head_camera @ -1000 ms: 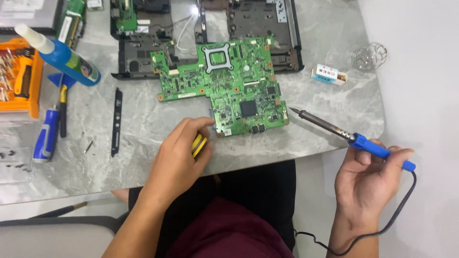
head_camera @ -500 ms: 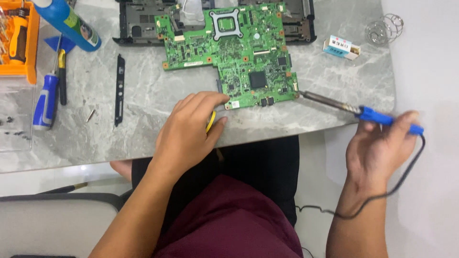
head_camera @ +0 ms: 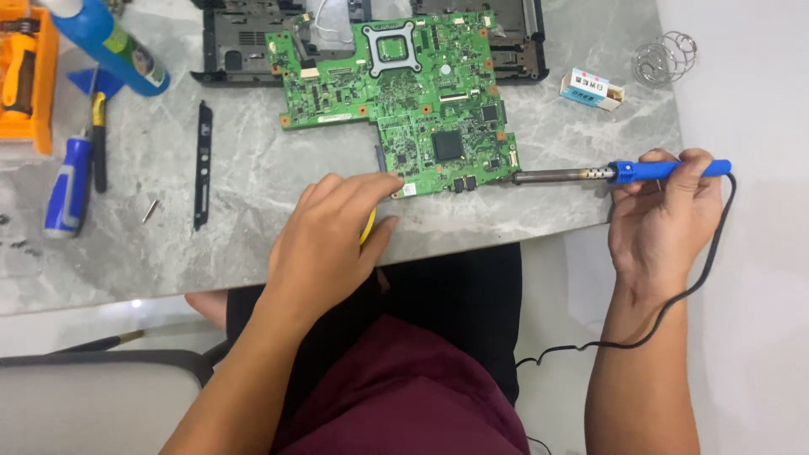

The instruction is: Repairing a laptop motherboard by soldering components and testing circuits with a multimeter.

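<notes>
A green circuit board lies on the grey marble table. My left hand rests on the table at the board's near corner, fingers closed over a small yellow tool that is mostly hidden. My right hand grips the blue handle of a soldering iron. The iron lies nearly level, and its metal tip reaches the board's right near edge. A black cord runs from the handle down past my wrist.
A black laptop base lies behind the board. At left are a blue bottle, an orange tool case, a blue-handled screwdriver, a black strip and a loose screw. A small box and a wire coil stand are at right.
My right hand has brought the soldering iron lower and more level, tip now at the board's edge. My left hand slid up to the board's near corner. The view shifted downward.
</notes>
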